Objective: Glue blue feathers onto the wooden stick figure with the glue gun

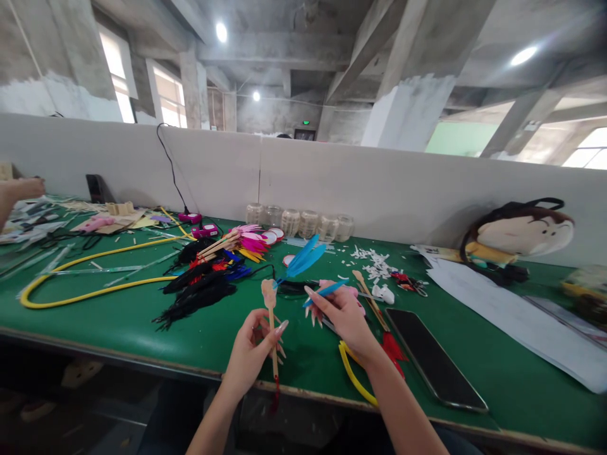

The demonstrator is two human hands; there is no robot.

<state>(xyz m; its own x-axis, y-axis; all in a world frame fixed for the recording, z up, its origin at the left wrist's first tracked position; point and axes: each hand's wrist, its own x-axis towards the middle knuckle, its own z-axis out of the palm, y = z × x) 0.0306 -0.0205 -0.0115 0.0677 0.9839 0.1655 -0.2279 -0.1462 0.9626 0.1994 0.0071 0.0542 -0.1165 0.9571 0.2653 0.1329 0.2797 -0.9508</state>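
My left hand (256,344) is closed around the thin handle of a wooden stick (270,303) with a wider shaped head. A dark red tassel (276,395) hangs from its lower end. Bright blue feathers (303,258) fan up and right from the stick's head; whether they are fixed there I cannot tell. Between the thumb and fingers of my right hand (344,316) is another blue feather (332,289), its tip pointing right. A pink object (353,294) lies partly hidden behind that hand. Just left of the stick, black tassels (196,300) lie on the green table.
Finished-looking sticks with pink feathers (251,239) lie left of centre. Glass jars (300,223) line the partition. A phone (436,357), white paper (516,316) and a plush bag (521,234) are right. Yellow tubing (95,254) loops left. Another person's hand (23,188) is far left.
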